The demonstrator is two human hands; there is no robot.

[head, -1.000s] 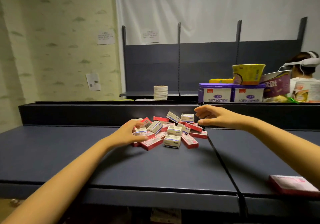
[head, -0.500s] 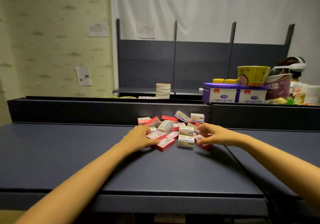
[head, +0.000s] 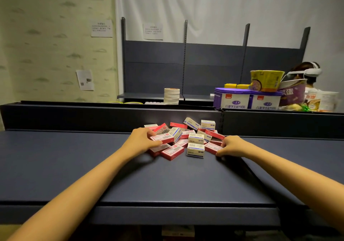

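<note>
Pile: the pile of small boxes (head: 186, 140) lies on the table (head: 74, 157), directly between our two hands and just beyond the fingertips; its far side reaches the low back wall (head: 93, 117)
Left hand: the left hand (head: 143, 140) cups the pile's left flank; its fingers curl over a red box (head: 162, 138) with the thumb on the near edge; we read this as a grip
Right hand: the right hand (head: 229, 144) sits at the right flank, fingers curled in against the outer red box (head: 212, 147); whether it pinches or only pushes we cannot tell
Nearness: both hands touch the pile; neither is the nearer
Long axis: the pile runs from hand to hand and is shorter from us to the wall; single boxes point every way; the gripped red box lies lengthwise toward the right hand
Coming move: we judge it to be an inward gather along that axis; the loose top boxes may slip
</note>
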